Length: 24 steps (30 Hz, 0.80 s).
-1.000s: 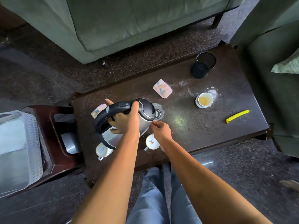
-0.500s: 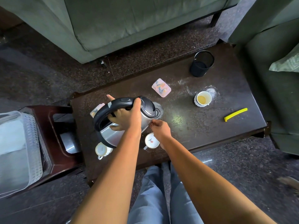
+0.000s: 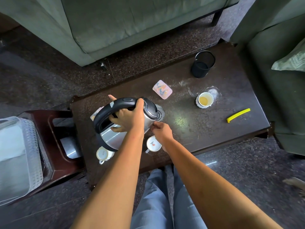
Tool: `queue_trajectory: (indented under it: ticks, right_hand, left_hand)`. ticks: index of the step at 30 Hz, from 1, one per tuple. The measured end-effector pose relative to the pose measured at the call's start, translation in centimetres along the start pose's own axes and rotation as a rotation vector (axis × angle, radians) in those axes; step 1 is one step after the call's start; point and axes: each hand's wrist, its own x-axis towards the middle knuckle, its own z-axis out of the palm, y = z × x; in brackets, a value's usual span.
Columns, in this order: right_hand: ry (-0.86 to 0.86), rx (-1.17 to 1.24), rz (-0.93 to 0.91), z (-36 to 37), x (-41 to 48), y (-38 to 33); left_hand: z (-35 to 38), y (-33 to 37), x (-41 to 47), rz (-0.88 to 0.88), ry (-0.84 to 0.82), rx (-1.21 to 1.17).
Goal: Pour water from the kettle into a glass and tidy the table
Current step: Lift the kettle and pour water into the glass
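Observation:
A steel kettle (image 3: 112, 138) with a black handle and lid hangs tilted over the dark wooden table (image 3: 189, 129). My left hand (image 3: 127, 118) grips its handle. The spout end leans over a clear glass (image 3: 160, 113) that stands just to its right. My right hand (image 3: 162, 132) reaches to the near side of the glass, fingers pinched at its base; the kettle hides the contact. Any water flow is hidden.
Two white cups (image 3: 153, 143) (image 3: 104, 153) sit near the front edge. A cup of yellow liquid (image 3: 204, 100), a pink packet (image 3: 162, 89), a black mesh holder (image 3: 203, 64) and a yellow clip (image 3: 238, 114) lie further right. Grey sofas border the table; a side table with a plastic basket (image 3: 18, 156) stands left.
The kettle stays tilted over the glass, with my right hand still at the glass base. The view has shifted slightly.

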Motion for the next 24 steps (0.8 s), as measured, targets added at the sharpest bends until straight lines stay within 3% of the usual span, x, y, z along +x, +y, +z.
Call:
queue_trajectory:
  ticks: [24]
  right_hand:
    - [-0.002,0.021,0.019,0.05,-0.03,-0.18]
  left_hand:
    - [0.65,0.97,-0.03,0.07,0.017,0.095]
